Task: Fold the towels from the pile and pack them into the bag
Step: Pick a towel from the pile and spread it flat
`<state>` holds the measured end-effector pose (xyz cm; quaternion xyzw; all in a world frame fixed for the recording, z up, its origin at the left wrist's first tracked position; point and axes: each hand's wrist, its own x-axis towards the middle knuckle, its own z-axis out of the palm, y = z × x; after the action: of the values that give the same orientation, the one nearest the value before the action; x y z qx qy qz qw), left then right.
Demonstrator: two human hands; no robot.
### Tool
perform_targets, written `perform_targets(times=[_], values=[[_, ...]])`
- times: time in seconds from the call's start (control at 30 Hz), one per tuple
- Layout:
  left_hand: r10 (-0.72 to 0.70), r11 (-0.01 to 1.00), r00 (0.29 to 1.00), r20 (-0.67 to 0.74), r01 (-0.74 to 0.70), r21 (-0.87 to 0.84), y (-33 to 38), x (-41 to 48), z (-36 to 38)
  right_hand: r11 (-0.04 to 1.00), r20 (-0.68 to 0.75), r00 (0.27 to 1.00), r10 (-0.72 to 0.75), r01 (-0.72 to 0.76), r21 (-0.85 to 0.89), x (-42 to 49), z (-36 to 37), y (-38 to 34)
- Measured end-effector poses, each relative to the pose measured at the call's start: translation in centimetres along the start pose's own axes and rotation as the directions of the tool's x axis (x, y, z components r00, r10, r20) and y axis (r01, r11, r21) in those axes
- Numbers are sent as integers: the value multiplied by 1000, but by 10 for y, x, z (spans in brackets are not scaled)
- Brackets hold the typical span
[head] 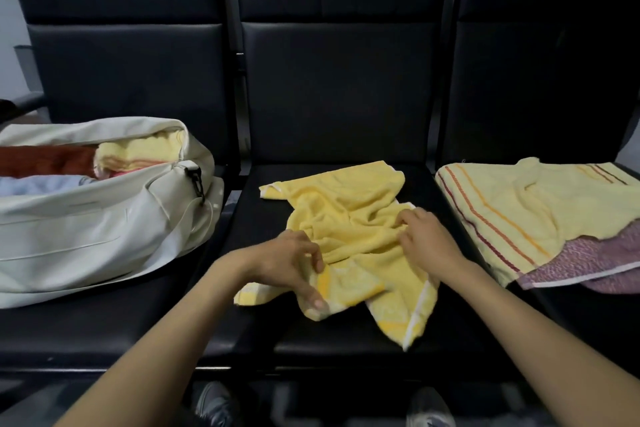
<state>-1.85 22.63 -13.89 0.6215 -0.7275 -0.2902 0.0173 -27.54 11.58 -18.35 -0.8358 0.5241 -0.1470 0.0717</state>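
A crumpled yellow towel (349,218) lies on the middle black seat. My left hand (294,265) pinches its near edge between thumb and fingers. My right hand (424,234) grips a fold near the towel's right side with curled fingers. On the left seat lies an open cream bag (86,229), holding a folded yellow towel (138,152), a rust-red towel (45,159) and a light blue one (38,185). The pile on the right seat has a pale yellow striped towel (519,211) on top of a pink-purple towel (595,260).
The three black padded seats (332,100) have tall backrests behind them. A black buckle (197,177) hangs at the bag's right end. Two shoes (214,406) show on the floor below the front edge of the seats.
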Motion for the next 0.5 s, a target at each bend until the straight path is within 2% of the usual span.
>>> perform_targets(times=[0.07, 0.13, 0.2, 0.23, 0.27, 0.33, 0.4, 0.43, 0.47, 0.5], values=[[-53, 995, 998, -29, 55, 79, 0, 9, 14, 957, 12, 994, -107, 99, 271, -8, -9, -21], [-60, 991, 992, -115, 73, 114, -3, 17, 20, 899, 206, 961, -182, 78, 431, -16, -19, -40], [-64, 995, 983, -169, 76, 63, -5, 22, 19, 924, 493, 842, -219, 16, 382, -25, -22, -53], [-68, 998, 978, -196, 69, 2, -5, 23, 16, 945, 577, 782, -237, 47, 324, -27, -20, -54], [-63, 996, 971, -230, 47, -77, -3, 22, 13, 950, 595, 761, -260, 90, 299, -28, -19, -54], [-43, 951, 951, -306, -55, -304, 3, 17, 3, 936, 483, 827, -286, 133, 327, -24, -19, -53], [-57, 811, 950, -308, -136, -569, 6, 10, -9, 886, 363, 894, -263, 76, 457, -16, -24, -50], [-76, 744, 961, -267, -124, -657, 5, 8, -15, 848, 347, 909, -232, 15, 529, -12, -27, -49], [-100, 724, 971, -218, -79, -685, 2, 7, -19, 825, 336, 919, -208, -20, 565, -9, -28, -48], [-149, 754, 971, -187, -11, -657, -2, 8, -21, 839, 323, 932, -162, -42, 543, -7, -27, -46]])
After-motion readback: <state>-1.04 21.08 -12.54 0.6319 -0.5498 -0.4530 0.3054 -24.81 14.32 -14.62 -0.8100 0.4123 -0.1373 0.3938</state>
